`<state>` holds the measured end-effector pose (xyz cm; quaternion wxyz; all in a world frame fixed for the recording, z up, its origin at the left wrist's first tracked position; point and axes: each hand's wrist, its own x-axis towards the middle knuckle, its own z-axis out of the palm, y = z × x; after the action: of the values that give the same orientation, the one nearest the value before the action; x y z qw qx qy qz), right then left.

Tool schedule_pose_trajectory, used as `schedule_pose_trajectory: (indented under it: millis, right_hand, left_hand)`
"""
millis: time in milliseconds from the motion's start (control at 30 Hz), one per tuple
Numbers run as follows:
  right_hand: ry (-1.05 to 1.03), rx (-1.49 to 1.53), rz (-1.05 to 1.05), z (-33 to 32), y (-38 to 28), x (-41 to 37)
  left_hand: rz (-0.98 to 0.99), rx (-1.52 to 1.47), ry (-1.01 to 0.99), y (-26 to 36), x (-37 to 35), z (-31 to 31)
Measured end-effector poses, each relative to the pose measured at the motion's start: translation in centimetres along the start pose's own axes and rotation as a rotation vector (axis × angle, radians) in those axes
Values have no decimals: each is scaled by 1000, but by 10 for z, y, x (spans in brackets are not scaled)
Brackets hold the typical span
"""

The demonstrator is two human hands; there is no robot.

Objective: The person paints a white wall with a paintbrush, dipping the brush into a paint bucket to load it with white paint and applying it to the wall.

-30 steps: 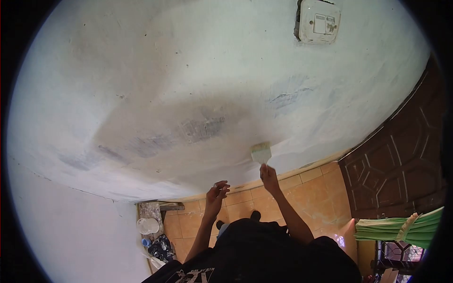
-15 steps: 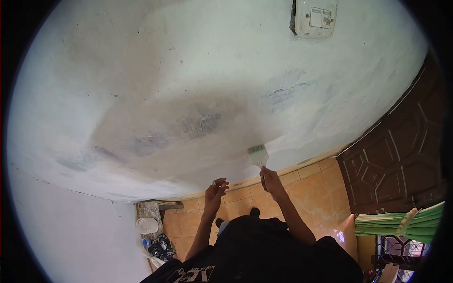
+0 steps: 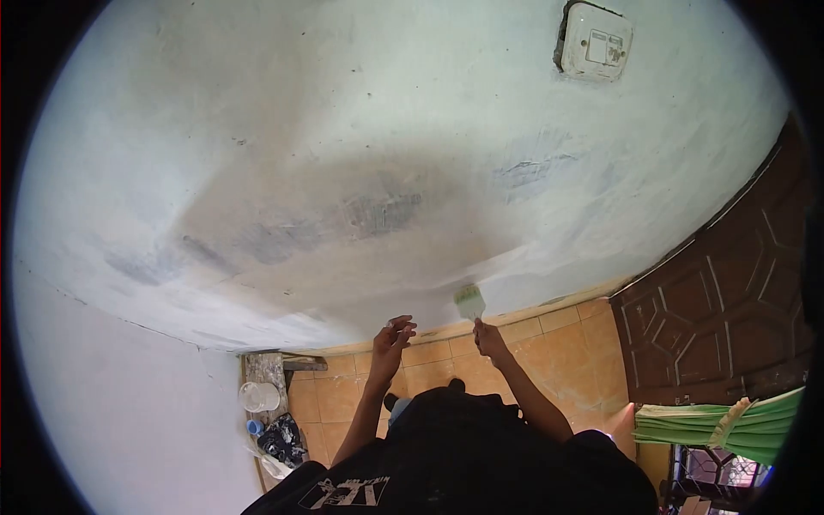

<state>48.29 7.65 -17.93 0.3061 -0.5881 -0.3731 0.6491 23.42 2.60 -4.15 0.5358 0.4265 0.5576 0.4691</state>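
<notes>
A: Where is the brush (image 3: pixel 469 302) to be found?
B: Just right and below the middle of the frame, before the wall (image 3: pixel 421 112); whether contact is made with it cannot be told.
A: How is it gripped?
B: By the handle, wrapped in the right hand (image 3: pixel 490 340), probably so that the bristles are left free and turned wallward.
A: And the left hand (image 3: pixel 393 335)?
B: It is held raised left of the brush, fingers loosely curled; whether anything is pinched there cannot be told.
A: The surface?
B: Pale, marked by grey patches (image 3: pixel 384 215) mid-frame; a switch plate (image 3: pixel 605 43) is fixed at upper right.
A: The room?
B: A tiled floor (image 3: pixel 438 365) is seen below, a brown door (image 3: pixel 712 296) at right. At lower left a white tub (image 3: pixel 259 397) is set on a worktop (image 3: pixel 268 366), perhaps for easy reach.
</notes>
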Motion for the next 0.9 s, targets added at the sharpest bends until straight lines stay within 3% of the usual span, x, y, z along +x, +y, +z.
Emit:
schedule_pose_trajectory:
  millis: [67, 233, 367, 467, 600, 767, 833, 900]
  right_hand:
    - [-20, 35, -12, -1, 3, 4]
    - [-82, 118, -104, 15, -106, -58]
    - [-59, 96, -380, 15, -174, -103]
    - [27, 120, -591, 19, -183, -99]
    - [46, 77, -612, 20, -116, -30]
    - [76, 81, -160, 18, -11, -3]
    - [104, 92, -38, 18, 2, -5]
    - [118, 81, -177, 25, -15, -12]
  left_hand:
    - [0, 3, 9, -1, -2, -6]
    - [12, -26, 61, -6, -10, -20]
    - [-1, -56, 84, -4, -8, -18]
    - [-5, -47, 63, -4, -8, -13]
    - [-3, -41, 20, -6, -6, -11]
    - [-6, -58, -8, -13, -6, -14]
    - [7, -43, -31, -15, -8, -21]
    - [12, -19, -45, -12, -9, -32]
